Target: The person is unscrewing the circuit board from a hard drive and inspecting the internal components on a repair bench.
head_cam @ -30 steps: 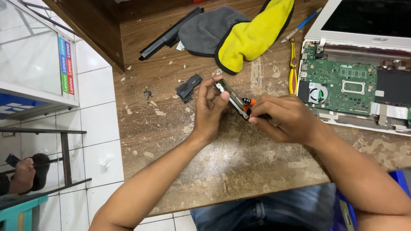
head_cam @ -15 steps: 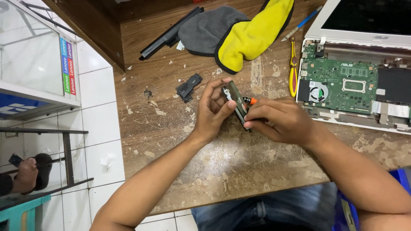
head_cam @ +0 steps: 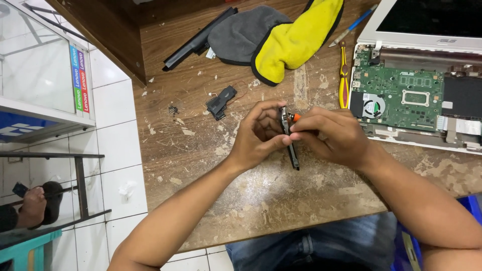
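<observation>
1. On the left, a narrow upright sign strip (head_cam: 80, 79) sits on the side of a glass case (head_cam: 35, 65). It is a stack of small blocks in blue, red, green and purple.
2. The person's left hand (head_cam: 258, 138) is curled, with the thumb and fingers pinching a thin dark metal strip (head_cam: 290, 140).
3. The right hand (head_cam: 331, 135) is also curled tight. Its fingertips press on the same strip, and they hold a small tool with an orange tip (head_cam: 296, 117) against it.
4. The strip is held just above the worn brown wooden table (head_cam: 251, 200), between the two hands. One end sticks out below the fingers.
5. The table top is scratched and has pale chipped patches.
6. A small black plastic part (head_cam: 221, 102) lies on the table near the left hand.
7. A soft grey and yellow cloth (head_cam: 281, 42) lies further back, beside a long black bar (head_cam: 198, 40).
8. An open white laptop with a green circuit board (head_cam: 401, 95) lies to the right, with yellow-handled pliers (head_cam: 344, 75) just beside it.
</observation>
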